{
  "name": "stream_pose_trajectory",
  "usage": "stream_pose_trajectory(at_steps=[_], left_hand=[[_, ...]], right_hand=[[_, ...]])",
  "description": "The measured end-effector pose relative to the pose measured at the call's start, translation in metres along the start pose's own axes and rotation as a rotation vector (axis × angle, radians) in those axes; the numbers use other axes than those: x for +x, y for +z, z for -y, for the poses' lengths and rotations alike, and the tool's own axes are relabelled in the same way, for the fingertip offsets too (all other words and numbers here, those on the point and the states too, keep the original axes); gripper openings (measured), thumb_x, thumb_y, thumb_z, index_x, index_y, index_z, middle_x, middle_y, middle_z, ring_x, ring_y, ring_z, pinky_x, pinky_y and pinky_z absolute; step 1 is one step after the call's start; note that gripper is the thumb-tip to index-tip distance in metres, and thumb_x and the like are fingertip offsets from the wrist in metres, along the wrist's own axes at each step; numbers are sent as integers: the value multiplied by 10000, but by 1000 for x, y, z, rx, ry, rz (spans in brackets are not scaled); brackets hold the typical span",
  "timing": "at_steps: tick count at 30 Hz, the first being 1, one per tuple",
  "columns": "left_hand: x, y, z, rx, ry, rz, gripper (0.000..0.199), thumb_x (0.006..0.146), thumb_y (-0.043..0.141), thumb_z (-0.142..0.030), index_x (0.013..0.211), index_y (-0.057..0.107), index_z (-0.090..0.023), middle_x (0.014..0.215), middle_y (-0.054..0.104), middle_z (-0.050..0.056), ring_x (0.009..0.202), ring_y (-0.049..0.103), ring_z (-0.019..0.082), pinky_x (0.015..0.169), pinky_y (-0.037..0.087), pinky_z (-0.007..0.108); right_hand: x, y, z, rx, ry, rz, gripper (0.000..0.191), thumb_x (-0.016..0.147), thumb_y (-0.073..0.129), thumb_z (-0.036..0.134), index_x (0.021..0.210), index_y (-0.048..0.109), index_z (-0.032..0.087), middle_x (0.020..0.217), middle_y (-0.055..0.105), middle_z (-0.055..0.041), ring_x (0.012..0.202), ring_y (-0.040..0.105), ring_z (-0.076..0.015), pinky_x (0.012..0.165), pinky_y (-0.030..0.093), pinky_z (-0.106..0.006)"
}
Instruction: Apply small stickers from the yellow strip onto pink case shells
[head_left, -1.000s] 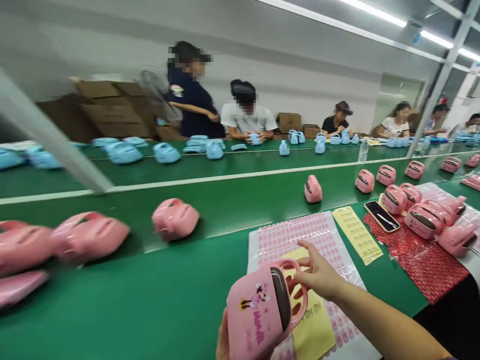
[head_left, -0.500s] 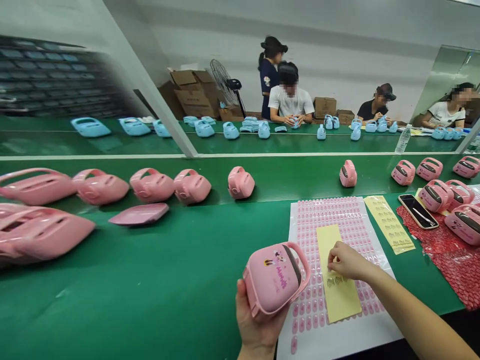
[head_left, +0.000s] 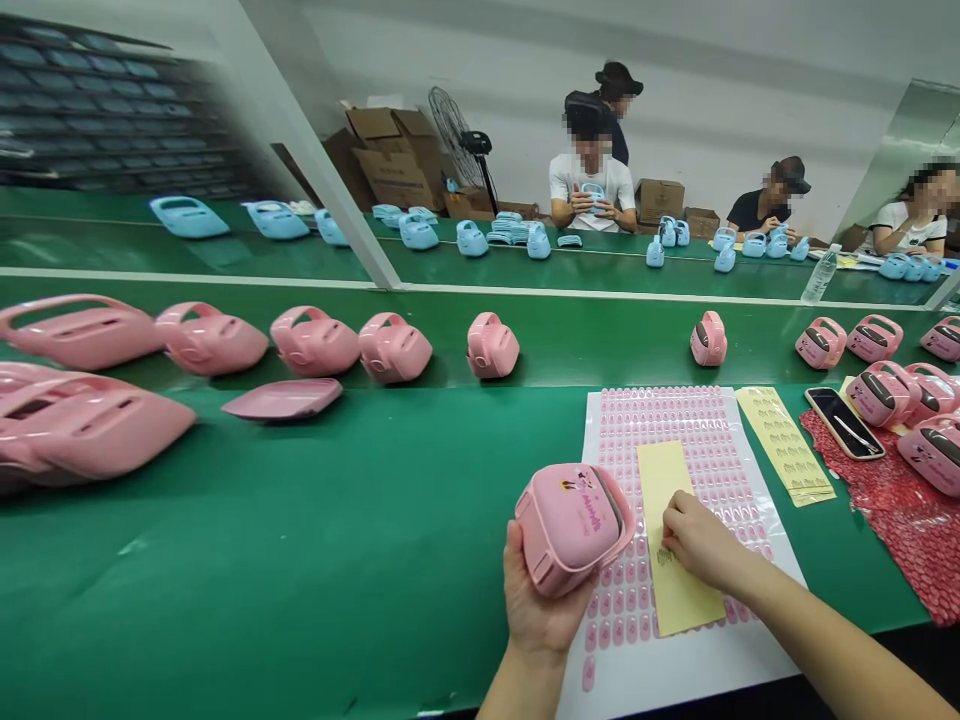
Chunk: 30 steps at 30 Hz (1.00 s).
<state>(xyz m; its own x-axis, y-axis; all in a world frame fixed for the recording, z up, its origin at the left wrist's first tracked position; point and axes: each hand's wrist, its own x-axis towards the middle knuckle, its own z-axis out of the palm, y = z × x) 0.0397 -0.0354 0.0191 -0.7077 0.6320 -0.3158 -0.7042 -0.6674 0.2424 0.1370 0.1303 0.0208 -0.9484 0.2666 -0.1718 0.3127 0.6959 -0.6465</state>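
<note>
My left hand (head_left: 546, 612) holds a pink plastic case with a carry handle (head_left: 574, 530) from below, tilted so that its printed face with cartoon figures and lettering shows. The fingers of my right hand (head_left: 697, 538) are pinched together on a yellow sticker sheet (head_left: 686, 605). Whatever lies between these fingertips is hidden. Beneath the yellow sheet lies a large white sheet (head_left: 645, 685) covered with rows of small pink oval stickers (head_left: 619, 602). Part of the print on the yellow sheet shows beside my right fingers.
Similar pink cases (head_left: 493, 346) stand along the green bench (head_left: 300, 560). To the right are another yellow sticker sheet (head_left: 784, 440), a phone (head_left: 846, 424) and red bubble wrap (head_left: 892, 530). Beyond a rail, several people sit or stand near blue cases (head_left: 416, 232). A bottle (head_left: 822, 275) stands there.
The pink case in my left hand has shifted right and slightly up, turning a little. My right hand stays pinched at the yellow sheet, slightly lower. The standing person across has moved right.
</note>
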Motion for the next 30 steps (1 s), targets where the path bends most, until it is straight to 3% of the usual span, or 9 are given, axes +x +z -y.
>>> stream_pose_trajectory(at_steps=[5,10,15,18,23,26,30], left_hand=[[4,27,9,206,15,-80,459,804,540,-348,1247,498,-233,898,720,62,789,675,238,762,534,394],[13,40,25,363,23,-168,398,705,675,-340,1056,601,-167,756,694,23,675,647,184,649,535,286],[17,48,41,492,26,-100,433,628,732,-407,978,619,-180,784,662,8,695,615,163,611,496,245],[16,51,45,575,41,-50,455,596,747,-430,964,620,-194,816,653,5,735,604,167,630,480,242],[14,54,47,652,62,7,501,575,754,-414,998,604,-191,880,664,34,825,612,212,674,470,271],[13,56,49,651,41,36,529,576,758,-399,1028,584,-187,905,675,58,861,627,249,709,473,305],[10,57,51,637,22,47,565,552,779,-386,1040,572,-190,904,685,65,877,640,272,738,479,329]], right_hand=[[-3,-10,-11,167,-41,42,132,745,538,74,681,503,185,877,489,-37,787,517,-163,725,430,-307],[-6,-17,-24,379,-116,154,112,743,578,173,677,488,189,867,496,-23,805,527,-150,740,443,-298],[-10,-32,-28,556,-196,240,356,740,561,527,662,455,196,792,499,-18,780,546,-160,719,446,-310],[-14,-57,-19,593,-235,185,426,721,539,617,689,464,200,744,478,-4,688,495,-140,651,423,-297],[-16,-95,20,387,-306,-6,234,818,529,406,718,495,197,749,485,-1,680,468,-134,655,415,-284],[-10,-100,41,149,-287,-3,100,801,548,236,714,530,191,764,490,-2,703,476,-136,668,415,-277],[-1,-98,53,-20,-228,37,60,766,588,165,710,566,168,750,492,-3,703,486,-139,646,400,-268]])
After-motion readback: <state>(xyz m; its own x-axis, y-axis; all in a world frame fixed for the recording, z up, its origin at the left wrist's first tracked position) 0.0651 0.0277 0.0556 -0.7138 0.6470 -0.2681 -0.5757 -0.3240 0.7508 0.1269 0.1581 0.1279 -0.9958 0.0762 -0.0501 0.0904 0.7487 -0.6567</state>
